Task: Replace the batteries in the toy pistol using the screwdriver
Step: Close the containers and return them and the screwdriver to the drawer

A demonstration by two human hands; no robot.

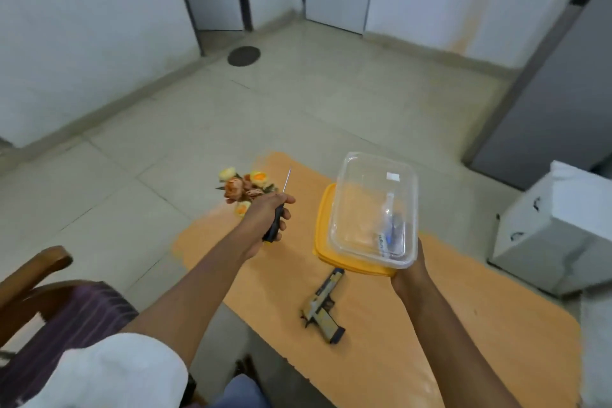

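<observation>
My left hand (265,219) grips the screwdriver (277,213) by its black handle, fingers curled round it, thin shaft pointing up and away. My right hand (409,270) holds the clear plastic container (357,209) from below at its near edge, tilted toward me; fingers mostly hidden beneath it. Packaged batteries (389,232) lie inside. The container is above the yellow lid (323,242). Toy pistol (323,306) lies flat on the orange table (463,325), between my forearms. Artificial flowers (243,187) just beyond the left hand.

Left hand (265,219) grips screwdriver (277,212), right hand (409,270) container (372,209)
</observation>
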